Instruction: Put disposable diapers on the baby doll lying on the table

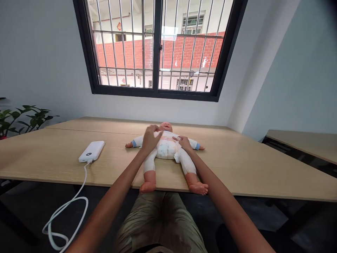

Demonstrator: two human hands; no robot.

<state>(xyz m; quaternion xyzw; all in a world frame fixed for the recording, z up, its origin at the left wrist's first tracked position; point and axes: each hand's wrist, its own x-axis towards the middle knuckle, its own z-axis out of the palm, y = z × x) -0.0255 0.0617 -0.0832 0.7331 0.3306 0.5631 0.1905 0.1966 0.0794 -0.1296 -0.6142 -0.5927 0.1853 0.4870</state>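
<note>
Baby doll lies face-up mid worktop, feet at near edge, white diaper w/ small faint prints round its hips. L hand is at one side of doll's waist, fingers bent, part open; R hand at opp. side, fingers loosely curled. Can't tell if either grips. White power bank w/ cable on L; its round mark's illegible, ditto red sign outside.
</note>
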